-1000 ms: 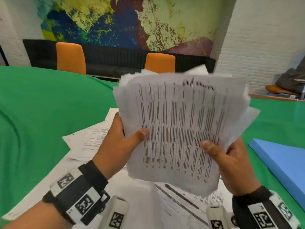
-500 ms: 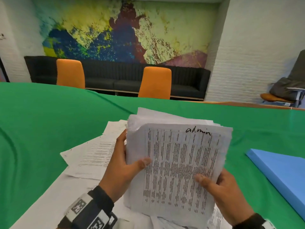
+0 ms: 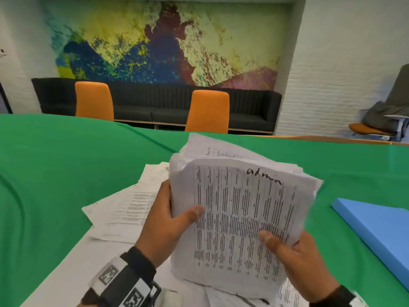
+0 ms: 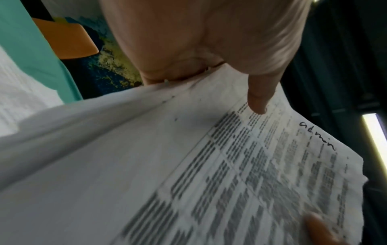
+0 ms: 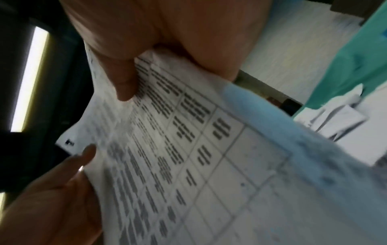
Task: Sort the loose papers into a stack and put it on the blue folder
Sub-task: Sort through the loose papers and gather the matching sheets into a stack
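Note:
A thick stack of printed papers (image 3: 239, 218) stands nearly upright above the green table, its top sheet marked "admin". My left hand (image 3: 168, 220) grips its left edge, thumb on the front sheet. My right hand (image 3: 294, 255) grips the lower right corner, thumb on the front. The left wrist view shows the stack (image 4: 209, 165) under my left hand (image 4: 209, 41); the right wrist view shows the printed stack (image 5: 188, 149) pinched by my right hand (image 5: 146, 41). The blue folder (image 3: 376, 229) lies flat on the table to the right. The stack's lower edge rests among loose sheets.
More loose sheets (image 3: 130, 207) lie spread on the green tablecloth (image 3: 55, 185) left of and below the stack. Two orange chairs (image 3: 208, 110) and a dark sofa (image 3: 155, 105) stand beyond the table's far edge. A grey bag sits on a chair at far right.
Both hands have lowered the stack from eye level down toward the loose sheets on the table, and its edges look more even. The head view has tipped up.

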A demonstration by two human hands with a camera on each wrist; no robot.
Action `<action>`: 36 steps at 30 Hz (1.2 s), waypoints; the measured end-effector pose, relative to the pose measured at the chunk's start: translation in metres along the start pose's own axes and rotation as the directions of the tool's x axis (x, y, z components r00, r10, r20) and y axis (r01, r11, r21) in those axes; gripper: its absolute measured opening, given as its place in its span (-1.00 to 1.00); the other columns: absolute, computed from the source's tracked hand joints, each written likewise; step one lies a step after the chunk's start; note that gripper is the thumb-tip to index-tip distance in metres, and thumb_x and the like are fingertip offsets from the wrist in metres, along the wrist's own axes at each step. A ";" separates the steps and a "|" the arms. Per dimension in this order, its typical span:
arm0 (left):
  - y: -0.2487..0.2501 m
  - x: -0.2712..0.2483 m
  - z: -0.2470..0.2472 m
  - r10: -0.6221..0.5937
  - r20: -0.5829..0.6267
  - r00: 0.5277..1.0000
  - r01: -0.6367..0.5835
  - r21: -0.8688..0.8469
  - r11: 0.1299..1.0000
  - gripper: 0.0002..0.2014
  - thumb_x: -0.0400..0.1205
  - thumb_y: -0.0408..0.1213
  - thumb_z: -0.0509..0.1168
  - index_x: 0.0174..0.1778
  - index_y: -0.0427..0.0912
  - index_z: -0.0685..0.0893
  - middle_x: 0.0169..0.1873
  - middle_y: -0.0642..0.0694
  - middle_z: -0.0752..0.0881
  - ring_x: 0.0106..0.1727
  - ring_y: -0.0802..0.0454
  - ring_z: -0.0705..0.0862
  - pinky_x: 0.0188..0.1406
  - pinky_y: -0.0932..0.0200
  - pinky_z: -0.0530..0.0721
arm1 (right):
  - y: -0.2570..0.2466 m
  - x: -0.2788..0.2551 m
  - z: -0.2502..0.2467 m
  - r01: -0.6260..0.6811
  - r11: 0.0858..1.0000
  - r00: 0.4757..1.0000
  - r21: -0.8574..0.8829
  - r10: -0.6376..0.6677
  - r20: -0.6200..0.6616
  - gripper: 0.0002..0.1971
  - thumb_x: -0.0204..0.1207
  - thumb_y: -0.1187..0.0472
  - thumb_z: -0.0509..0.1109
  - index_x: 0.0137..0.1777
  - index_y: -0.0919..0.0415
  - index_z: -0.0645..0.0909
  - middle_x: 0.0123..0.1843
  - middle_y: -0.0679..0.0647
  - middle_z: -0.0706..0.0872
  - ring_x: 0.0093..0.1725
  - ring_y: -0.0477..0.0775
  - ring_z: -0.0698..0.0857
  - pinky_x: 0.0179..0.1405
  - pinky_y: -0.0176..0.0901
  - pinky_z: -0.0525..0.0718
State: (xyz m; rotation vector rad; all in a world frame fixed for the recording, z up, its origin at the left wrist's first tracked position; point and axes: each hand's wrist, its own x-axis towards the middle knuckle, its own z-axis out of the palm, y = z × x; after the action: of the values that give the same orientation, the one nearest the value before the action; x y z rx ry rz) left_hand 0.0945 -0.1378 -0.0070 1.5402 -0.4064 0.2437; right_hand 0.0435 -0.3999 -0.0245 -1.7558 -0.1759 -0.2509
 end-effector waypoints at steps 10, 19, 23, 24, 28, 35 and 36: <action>-0.008 -0.005 -0.013 -0.043 -0.071 0.997 0.039 -0.047 0.998 0.06 0.06 0.43 0.62 0.47 0.65 0.24 0.27 -0.14 0.71 0.22 -0.07 0.81 0.07 -0.06 0.84 | 0.007 0.002 0.005 -0.171 0.961 0.985 0.215 0.160 0.068 -0.07 -0.17 -0.36 0.78 0.23 0.05 0.69 0.13 0.10 0.89 0.14 0.19 0.86 0.29 0.51 0.68; 0.036 0.025 -0.022 0.268 -0.041 0.963 -0.242 0.313 0.918 0.11 0.23 0.46 0.49 0.64 0.59 -0.03 0.56 0.14 0.39 0.45 0.34 0.54 0.27 0.28 0.65 | -0.009 0.001 0.006 -0.076 0.987 0.996 0.139 0.068 0.061 -0.60 0.26 -0.07 0.66 0.02 0.14 0.81 0.01 0.13 0.91 0.00 0.18 0.89 0.06 0.29 0.83; 0.065 0.046 -0.027 0.360 0.147 0.921 -0.383 0.504 0.774 -0.26 0.38 0.42 0.40 0.52 0.38 0.51 0.54 0.05 0.40 0.54 0.13 0.46 0.40 -0.02 0.66 | 0.000 0.003 0.004 -0.078 0.980 0.997 0.183 0.070 0.045 -0.41 -0.11 -0.32 0.75 -0.08 -0.08 0.83 0.05 0.16 0.90 0.06 0.20 0.88 0.18 0.43 0.77; 0.062 0.044 -0.026 0.330 0.143 0.933 -0.357 0.482 0.800 -0.33 0.37 0.48 0.37 0.41 0.37 0.61 0.52 0.06 0.43 0.52 0.13 0.49 0.34 -0.04 0.71 | 0.004 0.004 0.003 -0.088 0.975 0.996 0.204 0.078 0.053 -0.47 -0.07 -0.25 0.76 -0.08 -0.09 0.82 0.07 0.18 0.89 0.07 0.24 0.87 0.20 0.49 0.74; 0.030 0.023 -0.024 0.182 -0.021 0.983 -0.176 0.159 0.971 -0.13 0.26 0.46 0.50 0.53 0.43 0.43 0.52 0.00 0.55 0.47 0.04 0.63 0.39 -0.16 0.71 | 0.011 0.003 0.007 -0.103 0.955 0.995 0.278 0.101 0.022 -0.85 0.40 0.19 0.54 -0.08 -0.08 0.85 0.08 0.20 0.90 0.06 0.29 0.88 0.20 0.56 0.72; 0.021 0.019 0.001 -0.018 0.069 0.997 0.013 0.072 0.997 -0.18 0.45 -0.04 0.55 0.59 0.09 0.30 0.23 0.00 0.77 0.24 0.04 0.80 0.20 -0.12 0.82 | 0.006 0.002 0.014 -0.058 0.935 0.998 0.350 0.063 -0.005 -0.69 0.51 0.34 0.35 0.25 0.25 0.68 0.12 0.13 0.90 0.06 0.12 0.89 -0.12 -0.03 0.88; 0.024 0.019 0.000 -0.049 0.102 0.994 0.037 0.117 0.992 -0.21 0.51 -0.01 0.51 0.62 0.08 0.28 0.23 0.00 0.75 0.23 0.05 0.79 0.20 -0.11 0.82 | 0.004 0.000 0.013 -0.052 0.959 0.997 0.277 0.063 -0.031 -0.72 0.54 0.34 0.36 0.24 0.31 0.68 0.08 0.08 0.91 0.01 0.04 0.90 -0.18 -0.17 0.86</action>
State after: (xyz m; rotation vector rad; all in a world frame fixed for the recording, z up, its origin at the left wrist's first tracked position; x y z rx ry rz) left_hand 0.1020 -0.1393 0.0222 1.6778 -0.4469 0.1551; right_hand 0.0451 -0.3880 -0.0305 -1.4747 -0.1239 -0.2078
